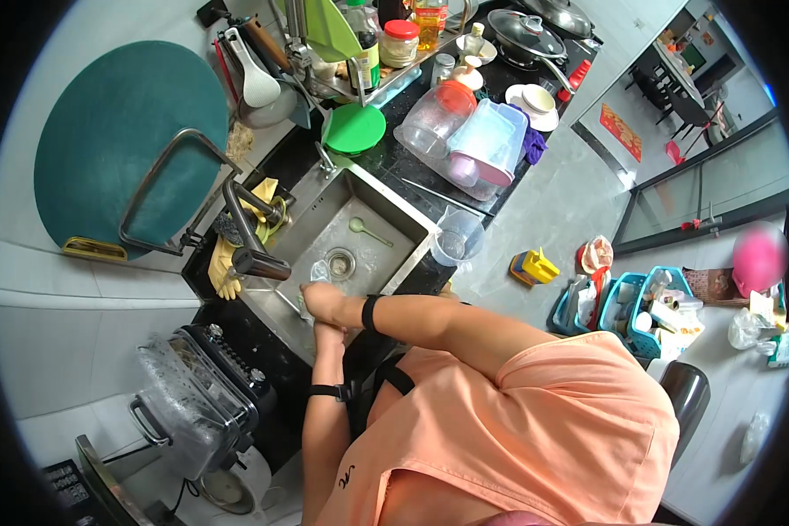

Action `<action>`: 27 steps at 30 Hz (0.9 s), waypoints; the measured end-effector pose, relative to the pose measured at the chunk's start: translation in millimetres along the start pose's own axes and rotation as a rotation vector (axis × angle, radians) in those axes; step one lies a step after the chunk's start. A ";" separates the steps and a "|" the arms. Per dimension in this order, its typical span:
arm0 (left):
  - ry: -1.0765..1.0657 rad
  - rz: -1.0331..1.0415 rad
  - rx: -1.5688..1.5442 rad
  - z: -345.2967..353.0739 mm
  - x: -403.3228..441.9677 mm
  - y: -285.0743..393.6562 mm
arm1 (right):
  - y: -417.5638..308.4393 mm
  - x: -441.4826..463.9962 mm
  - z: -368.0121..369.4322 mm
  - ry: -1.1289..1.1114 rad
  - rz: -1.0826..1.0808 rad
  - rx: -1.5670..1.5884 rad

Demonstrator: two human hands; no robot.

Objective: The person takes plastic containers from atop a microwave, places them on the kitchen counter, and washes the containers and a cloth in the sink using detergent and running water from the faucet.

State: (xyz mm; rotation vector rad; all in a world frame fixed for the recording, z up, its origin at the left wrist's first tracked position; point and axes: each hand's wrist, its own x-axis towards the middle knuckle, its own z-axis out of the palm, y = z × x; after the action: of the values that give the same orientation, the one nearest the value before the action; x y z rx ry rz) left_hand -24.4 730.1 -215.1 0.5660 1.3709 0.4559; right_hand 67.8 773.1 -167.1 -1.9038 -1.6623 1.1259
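My right hand (323, 302) is closed over the near part of the steel sink (399, 197), fingers curled downward. Just below it and touching it, my left hand (326, 335) is mostly hidden behind the right hand and wrist. A pale sliver of something shows by the right fingers, too small to name. Inside the sink, a light green spoon (370, 231) lies on the wet bottom. A small clear plastic-looking piece (320, 272) sits beside the drain (340, 263). The dark faucet (261, 254) reaches over the left rim, close to my hands.
Yellow rubber gloves (225, 270) hang behind the faucet. A clear plastic jug (457, 237) stands at the sink's right edge. A green lid (354, 129) and clear plastic containers (438, 118) are farther back. On the left stands a countertop appliance with a clear cover (180, 394).
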 end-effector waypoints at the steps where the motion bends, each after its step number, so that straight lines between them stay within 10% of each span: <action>1: 0.003 0.006 0.008 0.5 8.1 -4.8 | 1.3 1.4 1.0 0.006 -0.005 0.007; 6: -0.061 0.319 -0.260 1.4 44.9 -37.6 | 7.3 -4.2 -6.2 0.055 0.060 -0.020; 8: -0.032 0.357 0.101 -25.2 99.1 -76.8 | 50.1 7.7 15.2 -0.106 -0.412 -0.868; 9: 0.186 0.599 0.838 19.1 6.4 -28.0 | 79.7 9.1 36.9 0.412 -0.535 -0.744; 11: 0.341 0.782 0.698 12.7 22.1 -48.8 | 87.5 21.6 33.6 0.292 -0.633 -0.791; 12: 0.303 0.529 0.582 21.3 -8.9 -26.5 | 81.3 41.3 30.1 -0.061 -0.318 -0.590; 13: 0.377 0.707 0.563 27.1 -27.2 -24.0 | 69.2 50.8 16.3 -0.261 -0.288 -0.658; 17: 0.489 0.721 0.950 22.9 -8.0 -28.7 | 144.2 116.3 59.7 -0.364 -0.697 -1.340; 22: 0.536 0.881 0.829 0.1 -13.1 -33.7 | 78.1 43.8 3.6 -0.535 0.345 0.800; 27: 0.074 0.347 0.251 -19.6 -93.3 25.5 | 55.7 0.6 -24.3 -0.674 0.103 0.930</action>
State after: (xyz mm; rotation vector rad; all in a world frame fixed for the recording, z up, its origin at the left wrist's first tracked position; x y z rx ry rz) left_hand -57.2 695.3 -128.7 1.0105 1.4144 0.5925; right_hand 122.5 766.1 -192.8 -1.0535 -0.9425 2.2350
